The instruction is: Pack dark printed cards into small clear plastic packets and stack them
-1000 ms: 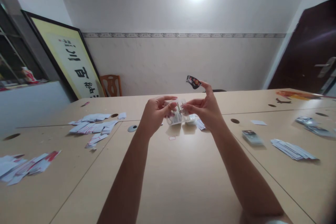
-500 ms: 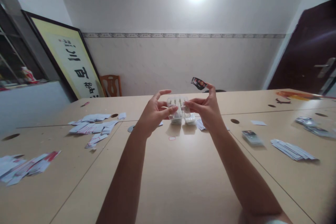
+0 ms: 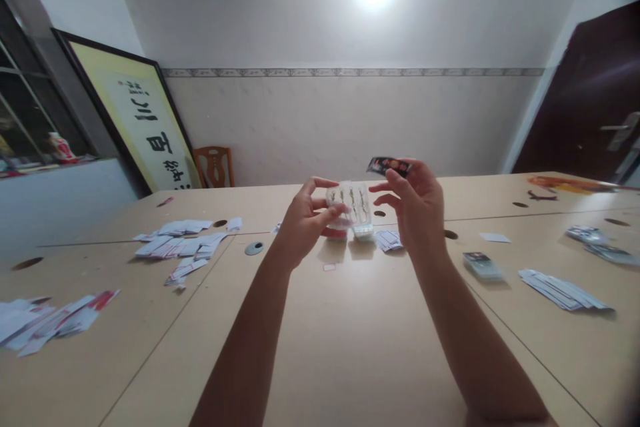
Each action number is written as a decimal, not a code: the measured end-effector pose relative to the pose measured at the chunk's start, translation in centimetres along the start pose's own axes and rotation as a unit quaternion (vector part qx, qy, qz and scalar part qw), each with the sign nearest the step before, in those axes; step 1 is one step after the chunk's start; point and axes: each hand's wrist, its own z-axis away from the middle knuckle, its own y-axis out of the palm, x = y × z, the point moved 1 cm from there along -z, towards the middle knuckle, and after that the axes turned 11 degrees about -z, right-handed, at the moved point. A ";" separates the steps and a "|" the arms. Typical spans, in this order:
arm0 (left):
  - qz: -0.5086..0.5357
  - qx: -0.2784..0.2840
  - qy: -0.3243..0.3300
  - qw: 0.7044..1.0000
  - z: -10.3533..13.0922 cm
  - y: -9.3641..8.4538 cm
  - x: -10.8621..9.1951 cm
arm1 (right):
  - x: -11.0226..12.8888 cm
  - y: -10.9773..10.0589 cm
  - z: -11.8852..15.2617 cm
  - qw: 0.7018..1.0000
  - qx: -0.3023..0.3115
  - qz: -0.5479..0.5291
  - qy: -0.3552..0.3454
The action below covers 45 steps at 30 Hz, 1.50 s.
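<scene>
Thumb (image 3: 402, 185) lifted — right hand (image 3: 421, 205) pinches black card (image 3: 384, 165); left hand (image 3: 303, 223) pinches clear case (image 3: 358, 205).

Clear case (image 3: 357, 203) partly covered by left hand (image 3: 306, 223), black card (image 3: 387, 165) too blurred to read, door (image 3: 583, 97) cut off at right

A pale jointed tabletop (image 3: 325, 360) bears two heaps of white slips, one (image 3: 180, 240) left of the left fingers (image 3: 327, 215), another (image 3: 55, 320) further left and nearer the viewer. Small clear boxes (image 3: 363, 233) stand low between both sets of fingers, above a red-edged card (image 3: 329, 267); right of the right fingers (image 3: 400, 183) lie a clear pack (image 3: 483, 265) and a row of folded papers (image 3: 565, 290)
</scene>
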 end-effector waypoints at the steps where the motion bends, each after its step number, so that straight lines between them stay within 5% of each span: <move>1: 0.010 0.009 -0.001 1.000 0.0 0.1 -0.1 | 0.2 0.1 0.2 1.000 0.013 -0.005 0.003; 17: 0.062 0.050 0.026 0.996 1.2 0.4 -1.3 | 3.0 1.6 2.6 0.994 0.049 0.093 -0.009; 32: 0.073 0.098 0.037 0.992 2.0 0.7 -2.2 | 4.3 2.7 4.3 0.975 -0.032 0.193 -0.101; 45: 0.081 0.096 0.040 0.991 2.8 0.7 -2.9 | 5.1 2.8 5.2 0.968 -0.026 0.203 -0.148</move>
